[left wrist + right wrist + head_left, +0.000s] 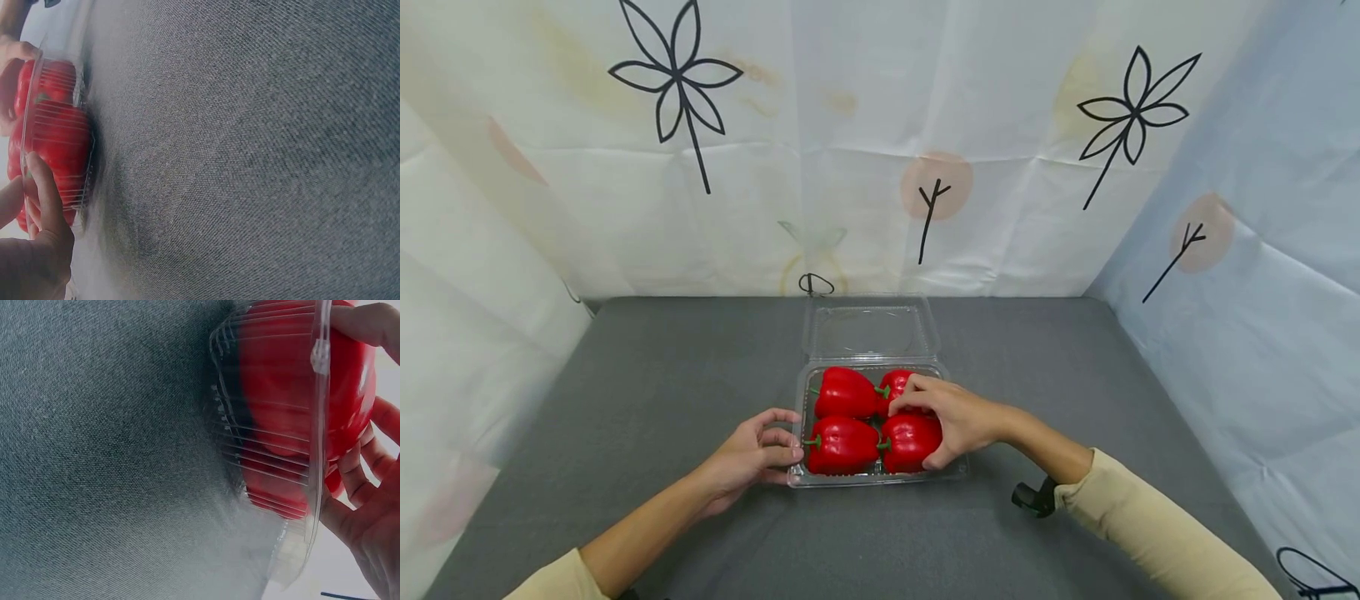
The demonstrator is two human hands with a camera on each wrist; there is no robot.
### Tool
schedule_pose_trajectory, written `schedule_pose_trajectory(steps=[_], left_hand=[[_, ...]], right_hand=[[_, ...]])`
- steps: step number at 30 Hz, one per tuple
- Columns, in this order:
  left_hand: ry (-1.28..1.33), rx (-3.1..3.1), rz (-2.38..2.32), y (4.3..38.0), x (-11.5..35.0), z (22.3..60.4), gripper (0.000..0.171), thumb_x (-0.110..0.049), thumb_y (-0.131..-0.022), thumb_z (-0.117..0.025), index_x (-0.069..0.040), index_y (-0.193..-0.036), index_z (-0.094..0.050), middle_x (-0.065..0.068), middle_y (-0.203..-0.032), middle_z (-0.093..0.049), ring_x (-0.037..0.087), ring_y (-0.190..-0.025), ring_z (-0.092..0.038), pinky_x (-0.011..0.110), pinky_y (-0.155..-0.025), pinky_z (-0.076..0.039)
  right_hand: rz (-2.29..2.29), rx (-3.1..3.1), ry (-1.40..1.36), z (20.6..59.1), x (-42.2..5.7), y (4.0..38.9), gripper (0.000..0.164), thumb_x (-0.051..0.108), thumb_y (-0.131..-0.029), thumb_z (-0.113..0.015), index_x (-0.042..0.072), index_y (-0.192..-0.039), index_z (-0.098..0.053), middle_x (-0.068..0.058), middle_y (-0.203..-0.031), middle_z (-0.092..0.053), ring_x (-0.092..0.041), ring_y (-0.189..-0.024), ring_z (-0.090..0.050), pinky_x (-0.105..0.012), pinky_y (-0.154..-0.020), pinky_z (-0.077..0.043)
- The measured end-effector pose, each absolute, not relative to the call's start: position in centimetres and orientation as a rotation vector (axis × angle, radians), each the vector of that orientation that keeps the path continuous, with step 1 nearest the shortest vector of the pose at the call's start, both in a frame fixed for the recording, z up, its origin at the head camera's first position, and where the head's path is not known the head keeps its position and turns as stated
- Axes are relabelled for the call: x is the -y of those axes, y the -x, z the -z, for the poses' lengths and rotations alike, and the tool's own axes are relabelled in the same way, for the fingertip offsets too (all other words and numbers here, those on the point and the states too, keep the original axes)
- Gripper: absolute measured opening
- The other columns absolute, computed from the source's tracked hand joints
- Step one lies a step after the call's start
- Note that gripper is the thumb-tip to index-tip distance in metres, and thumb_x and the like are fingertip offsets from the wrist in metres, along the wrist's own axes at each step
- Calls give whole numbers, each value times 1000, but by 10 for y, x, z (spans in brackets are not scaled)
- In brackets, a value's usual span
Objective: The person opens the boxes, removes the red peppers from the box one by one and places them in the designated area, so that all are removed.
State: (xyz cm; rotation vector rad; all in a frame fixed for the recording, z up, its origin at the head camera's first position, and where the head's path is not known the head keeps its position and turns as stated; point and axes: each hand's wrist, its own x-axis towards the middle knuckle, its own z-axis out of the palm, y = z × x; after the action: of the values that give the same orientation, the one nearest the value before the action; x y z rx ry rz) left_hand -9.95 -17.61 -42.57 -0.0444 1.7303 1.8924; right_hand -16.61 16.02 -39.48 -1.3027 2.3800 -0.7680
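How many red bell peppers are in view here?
4, all in the clear plastic container: far-left pepper, far-right pepper partly covered by the right hand, near-left pepper, and near-right pepper in that hand's grip. None appears fully hidden.

Plain pale-beige sleeves cover the arms behind bare hands. Well back from the left hand (748,457), only the end of the left sleeve (559,580) shows, with a dark sliver (628,595) beside it. Behind the right hand (958,414), the right sleeve (1165,527) is lightly creased; a small, angular black device (1036,498) sits at its cuff (1086,486).
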Motion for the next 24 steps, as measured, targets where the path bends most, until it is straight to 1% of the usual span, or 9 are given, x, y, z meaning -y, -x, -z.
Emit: schedule_pose_trajectory(steps=[7,14,20,24], left_hand=[[46,-1727,-1893,101,176,426,60,-5,-93,-68,1,-141,-32,7,-93,-60,22,-82,-62,41,-78,-61],[60,-1728,-1890,100,175,426,61,-4,-93,-68,1,-141,-32,7,-94,-60,23,-83,-63,41,-77,-61],[56,-1739,-1889,100,175,427,60,-3,-93,-68,2,-141,-32,7,-93,-61,22,-82,-63,41,-77,-61],[48,-1739,-1895,100,175,428,59,-3,-93,-67,2,-140,-33,6,-91,-61,22,-81,-62,41,-76,-61]], right_hand=[[811,-2347,1305,395,-160,170,59,20,-67,-82,20,-122,-61,8,-113,-50,-14,-111,-48,-30,-84,-54],[947,-2216,1179,397,-163,176,56,18,-71,-79,18,-122,-56,7,-118,-52,-16,-110,-51,-32,-85,-56],[1070,-2112,1129,397,-165,178,55,17,-73,-78,13,-124,-57,0,-117,-53,-21,-107,-53,-35,-85,-57],[1073,-2101,1128,396,-167,178,55,18,-74,-77,15,-125,-58,1,-118,-54,-21,-109,-52,-35,-86,-57]])
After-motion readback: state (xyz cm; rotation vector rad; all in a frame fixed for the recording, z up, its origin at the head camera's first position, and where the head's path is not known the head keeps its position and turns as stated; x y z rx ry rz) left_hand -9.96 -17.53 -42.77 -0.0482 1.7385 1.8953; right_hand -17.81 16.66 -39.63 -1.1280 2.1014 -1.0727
